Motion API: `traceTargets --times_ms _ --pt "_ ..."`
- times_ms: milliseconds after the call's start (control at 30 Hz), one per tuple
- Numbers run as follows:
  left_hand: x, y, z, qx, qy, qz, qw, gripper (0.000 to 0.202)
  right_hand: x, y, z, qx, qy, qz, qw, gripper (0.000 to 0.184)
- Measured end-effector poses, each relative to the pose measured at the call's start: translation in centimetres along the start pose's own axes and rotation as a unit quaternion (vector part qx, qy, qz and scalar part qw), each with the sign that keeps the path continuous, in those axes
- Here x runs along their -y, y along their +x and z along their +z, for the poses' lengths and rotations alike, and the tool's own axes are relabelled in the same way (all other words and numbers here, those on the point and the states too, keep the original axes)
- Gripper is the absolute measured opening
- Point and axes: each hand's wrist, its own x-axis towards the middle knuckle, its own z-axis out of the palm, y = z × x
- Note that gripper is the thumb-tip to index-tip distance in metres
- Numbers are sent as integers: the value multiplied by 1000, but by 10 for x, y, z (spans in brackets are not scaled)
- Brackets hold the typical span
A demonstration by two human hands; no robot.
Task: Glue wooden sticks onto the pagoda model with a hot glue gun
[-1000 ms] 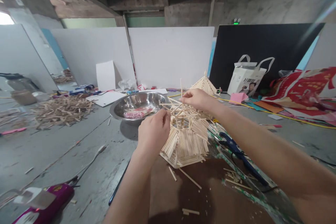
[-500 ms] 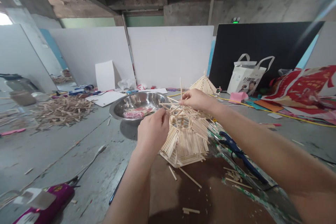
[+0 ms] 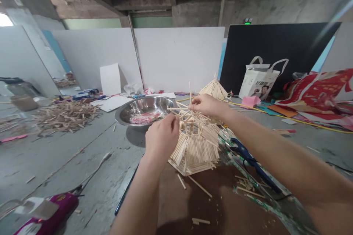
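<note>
A tiered model of thin wooden sticks [image 3: 197, 150] stands on a brown board [image 3: 176, 205] in front of me. Its lower part is a closely laid sloping roof, and looser sticks cross on top. At the upper right of it, my right hand [image 3: 208, 105] pinches a thin wooden stick [image 3: 190, 91] that points upward. My left hand [image 3: 162, 136] is closed at the model's left upper side; its fingertips are turned away, so whatever they hold is hidden. Short loose sticks [image 3: 200, 221] lie on the board.
Behind my left hand stands a steel basin [image 3: 127, 119] with plastic packets. A blue-handled tool [image 3: 253, 163] lies right of the model. A finished-looking stick roof [image 3: 214, 89] stands behind. Left are a stick pile [image 3: 66, 114] and a purple power strip [image 3: 52, 213].
My left hand has shifted very slightly to the right. My right hand and the upright stick are nearly still.
</note>
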Motion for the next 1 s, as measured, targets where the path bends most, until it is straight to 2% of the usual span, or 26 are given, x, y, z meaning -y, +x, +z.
traceTargets --times_ms 200,1000 --pt "-1 0 -1 1 9 -2 1000 32 1 -2 1 -10 -19 -11 1000 18" --pt "2 2 -1 14 -7 -4 1000 29 -4 -1 5 -24 15 -5 1000 20"
